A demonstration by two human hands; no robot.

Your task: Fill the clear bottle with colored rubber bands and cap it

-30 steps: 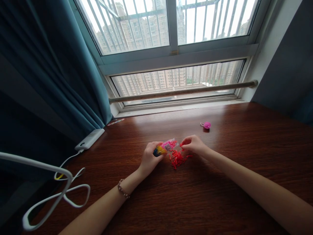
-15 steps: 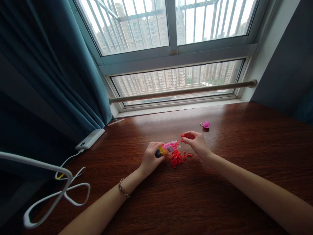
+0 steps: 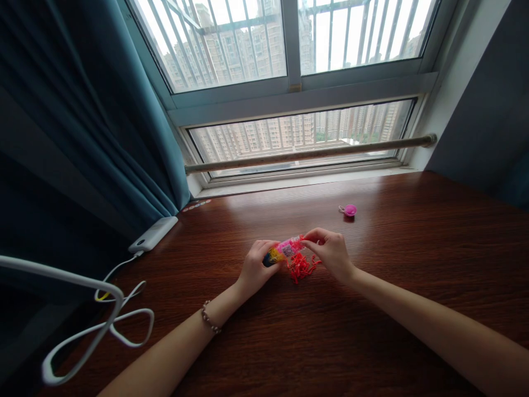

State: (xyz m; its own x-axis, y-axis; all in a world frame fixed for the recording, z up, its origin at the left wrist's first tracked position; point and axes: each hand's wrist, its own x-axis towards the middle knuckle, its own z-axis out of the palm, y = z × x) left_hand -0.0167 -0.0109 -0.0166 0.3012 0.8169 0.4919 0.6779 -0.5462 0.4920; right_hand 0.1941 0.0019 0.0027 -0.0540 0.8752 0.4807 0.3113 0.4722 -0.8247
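Note:
My left hand (image 3: 257, 262) is wrapped round a small clear bottle (image 3: 288, 248) with a pink, yellow and dark label. The bottle lies on its side just over the table, its mouth turned to the right, and red pieces show inside it. At that mouth, my right hand (image 3: 330, 251) pinches with thumb and forefinger; a bit of red shows at the fingertips, apparently a red strip, largely hidden. Below the bottle a loose pile of red strips (image 3: 301, 267) rests on the table, between my two hands.
A pink round cap (image 3: 350, 210) with a small loop lies farther back on the brown wooden table (image 3: 264, 347). At the left, a white power bank (image 3: 154, 234) has a white cable (image 3: 134, 329) plugged in. Beyond the table are a window rail (image 3: 309, 156) and a blue curtain (image 3: 124, 121).
My right hand has moved slightly left and down to the bottle's mouth, bringing the red piece that was visible at its fingertips. My left hand and the bottle stay nearly in place.

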